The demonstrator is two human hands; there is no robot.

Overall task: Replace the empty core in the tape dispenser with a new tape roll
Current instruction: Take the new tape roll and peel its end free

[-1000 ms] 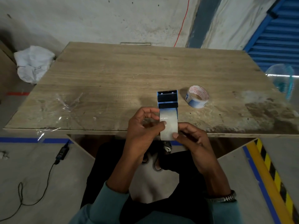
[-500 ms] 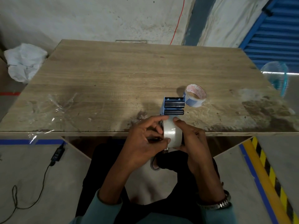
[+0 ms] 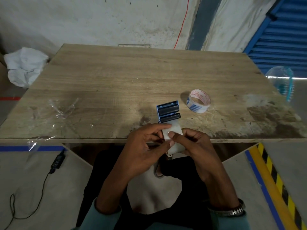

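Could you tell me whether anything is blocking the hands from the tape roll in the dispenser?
Nothing visible does. Both the left hand and right hand are already on the tape roll seated in the tape dispenser. The empty core lies apart on the table.

Both forearms are bare up to teal sleeves point(image 3: 106, 218) that are pushed back to near the elbows, with the cuffs bunched at the bottom edge of the view. The right wrist carries a metal watch band point(image 3: 230, 211) of silver links with a faceted, diamond-like pattern catching the light. The left hand point(image 3: 141, 153) and right hand point(image 3: 197, 150) wear no gloves or rings that can be made out, and the lap below them is clothed in dark, near-black fabric point(image 3: 191, 205).
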